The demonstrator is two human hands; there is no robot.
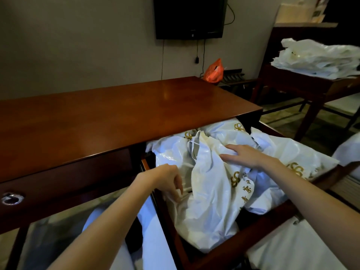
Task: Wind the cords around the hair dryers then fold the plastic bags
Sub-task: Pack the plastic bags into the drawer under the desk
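An open desk drawer is stuffed with several crumpled white plastic bags printed with gold logos. My left hand reaches in at the drawer's left side, its fingers curled down and pinching a fold of a bag. My right hand lies flat with straight fingers on top of the bags near the middle of the drawer. No hair dryer shows in the head view.
The wooden desk top stretches left and back. A second drawer with a ring pull sits shut at left. A pile of white bags lies on a side table at right. An orange bag and a wall TV are behind.
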